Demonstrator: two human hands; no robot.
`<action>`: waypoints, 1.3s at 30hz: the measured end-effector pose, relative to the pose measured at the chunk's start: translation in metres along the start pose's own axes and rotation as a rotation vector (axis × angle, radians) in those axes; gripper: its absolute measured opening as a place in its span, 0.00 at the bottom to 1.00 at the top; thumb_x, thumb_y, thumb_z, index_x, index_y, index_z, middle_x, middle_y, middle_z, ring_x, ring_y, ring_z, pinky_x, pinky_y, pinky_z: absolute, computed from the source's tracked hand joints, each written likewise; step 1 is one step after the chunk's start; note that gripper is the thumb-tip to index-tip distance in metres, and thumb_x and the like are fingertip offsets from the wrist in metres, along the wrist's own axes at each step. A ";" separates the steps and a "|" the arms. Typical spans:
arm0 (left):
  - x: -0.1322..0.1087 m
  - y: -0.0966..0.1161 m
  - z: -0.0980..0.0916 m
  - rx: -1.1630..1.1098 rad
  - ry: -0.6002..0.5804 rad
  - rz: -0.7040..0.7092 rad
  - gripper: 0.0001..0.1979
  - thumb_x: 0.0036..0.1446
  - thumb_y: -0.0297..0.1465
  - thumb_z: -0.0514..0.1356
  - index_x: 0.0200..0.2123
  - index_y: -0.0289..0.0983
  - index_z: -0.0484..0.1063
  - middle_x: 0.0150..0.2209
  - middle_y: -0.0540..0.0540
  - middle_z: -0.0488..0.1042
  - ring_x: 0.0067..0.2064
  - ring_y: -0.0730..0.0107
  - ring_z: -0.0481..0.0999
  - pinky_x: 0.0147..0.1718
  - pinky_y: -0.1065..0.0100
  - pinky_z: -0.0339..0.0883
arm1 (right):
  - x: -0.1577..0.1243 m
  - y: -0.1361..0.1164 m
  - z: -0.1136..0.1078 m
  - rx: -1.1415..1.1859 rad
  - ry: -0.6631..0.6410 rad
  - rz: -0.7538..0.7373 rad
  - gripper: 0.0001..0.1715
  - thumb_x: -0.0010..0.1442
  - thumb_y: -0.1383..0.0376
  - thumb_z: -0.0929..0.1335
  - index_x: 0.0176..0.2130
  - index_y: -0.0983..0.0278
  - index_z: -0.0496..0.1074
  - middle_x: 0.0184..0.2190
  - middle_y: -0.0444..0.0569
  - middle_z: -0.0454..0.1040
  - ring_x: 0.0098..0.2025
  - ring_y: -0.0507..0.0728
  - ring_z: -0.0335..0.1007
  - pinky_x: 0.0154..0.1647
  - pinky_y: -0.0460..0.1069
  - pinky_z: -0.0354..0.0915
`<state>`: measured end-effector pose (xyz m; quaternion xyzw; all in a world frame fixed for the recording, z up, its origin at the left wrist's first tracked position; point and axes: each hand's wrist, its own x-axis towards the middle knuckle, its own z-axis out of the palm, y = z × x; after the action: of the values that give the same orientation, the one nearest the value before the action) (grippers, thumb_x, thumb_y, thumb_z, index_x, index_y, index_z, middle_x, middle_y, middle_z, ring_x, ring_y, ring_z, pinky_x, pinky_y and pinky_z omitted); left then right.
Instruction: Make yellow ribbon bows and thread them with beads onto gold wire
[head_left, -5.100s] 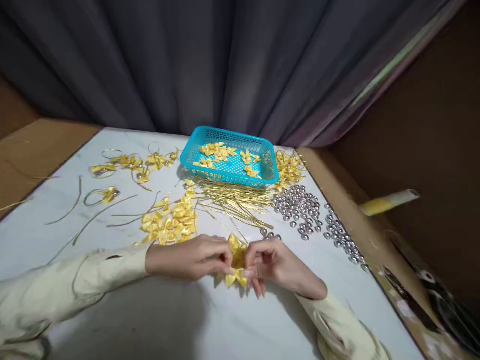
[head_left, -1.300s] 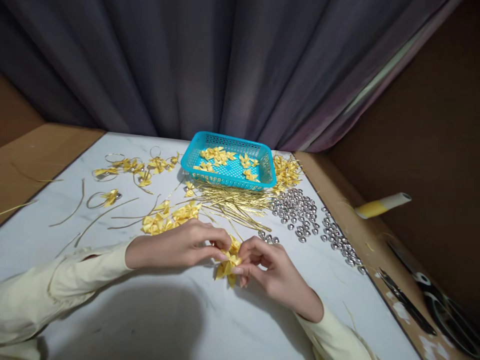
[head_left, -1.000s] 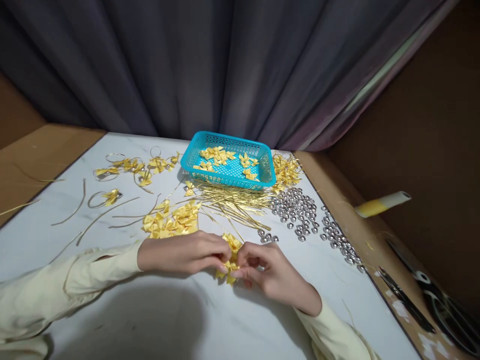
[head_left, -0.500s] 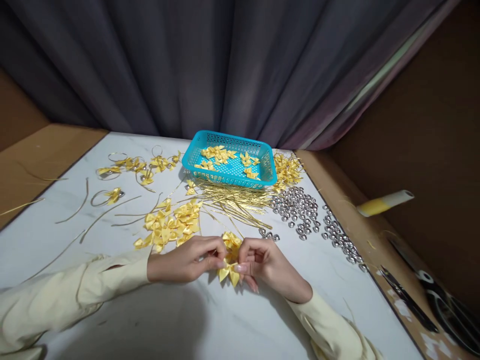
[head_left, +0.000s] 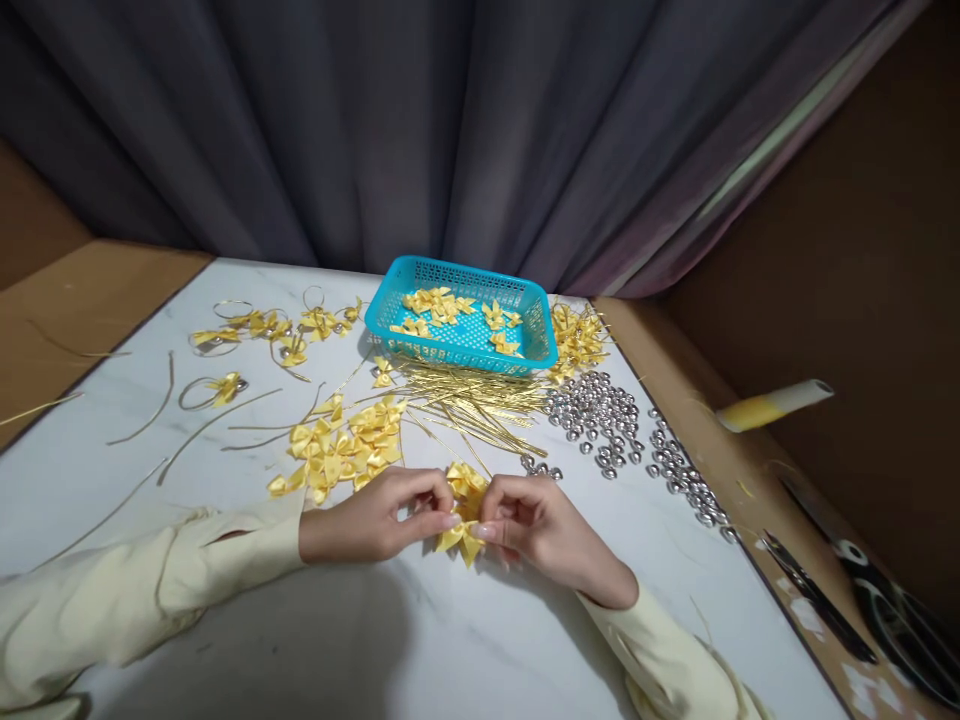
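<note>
Between my two hands is a yellow ribbon bow [head_left: 460, 545], its pointed tails hanging toward me. My left hand [head_left: 386, 515] pinches its left side with thumb and forefinger. From the other side, my right hand [head_left: 529, 525] pinches its right edge, the remaining fingers curled. Right behind it, more yellow bows [head_left: 465, 480] show between the hands. Left of them spreads a pile of yellow bows [head_left: 345, 445]. Gold twist ties [head_left: 480, 400] lie in a loose bundle farther back. Whether a tie or bead is within the pinch is hidden by my fingers.
A blue basket [head_left: 465, 356] holding several bows stands at the back. Silver heart-shaped beads [head_left: 596, 410] are scattered at right. Finished-looking bows on gold loops [head_left: 259, 325] lie back left. Tweezers [head_left: 817, 595], scissors [head_left: 892, 620] and a yellow-white tube [head_left: 776, 405] are along the right edge.
Both hands stay at the bow, with slight finger movement. The bow's tails have lifted a little and my right hand has shifted slightly right.
</note>
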<state>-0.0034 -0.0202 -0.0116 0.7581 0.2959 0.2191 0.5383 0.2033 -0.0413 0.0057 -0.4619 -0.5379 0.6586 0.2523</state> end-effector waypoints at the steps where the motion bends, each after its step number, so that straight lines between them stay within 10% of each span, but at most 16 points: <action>1: 0.000 0.001 0.000 0.000 0.002 0.004 0.11 0.60 0.35 0.53 0.27 0.35 0.63 0.26 0.51 0.64 0.27 0.75 0.62 0.28 0.74 0.56 | 0.000 -0.001 0.001 0.003 0.002 0.003 0.20 0.46 0.57 0.75 0.21 0.66 0.64 0.12 0.38 0.63 0.15 0.46 0.55 0.17 0.42 0.51; 15: 0.000 -0.004 -0.002 -0.060 0.017 -0.032 0.11 0.61 0.36 0.53 0.29 0.35 0.64 0.27 0.51 0.65 0.28 0.75 0.63 0.28 0.73 0.58 | 0.002 -0.001 -0.004 0.082 -0.086 0.032 0.22 0.46 0.53 0.74 0.23 0.65 0.64 0.16 0.42 0.68 0.18 0.48 0.62 0.20 0.44 0.56; 39: -0.003 -0.012 0.004 0.348 0.006 0.330 0.12 0.65 0.29 0.48 0.29 0.36 0.63 0.27 0.48 0.67 0.31 0.71 0.65 0.35 0.71 0.59 | 0.004 0.010 -0.012 -0.413 -0.078 -0.051 0.15 0.54 0.58 0.69 0.25 0.67 0.69 0.22 0.45 0.70 0.24 0.49 0.60 0.25 0.44 0.57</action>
<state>-0.0056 -0.0218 -0.0240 0.8769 0.2026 0.2520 0.3558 0.2137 -0.0355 -0.0048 -0.4642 -0.6823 0.5451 0.1480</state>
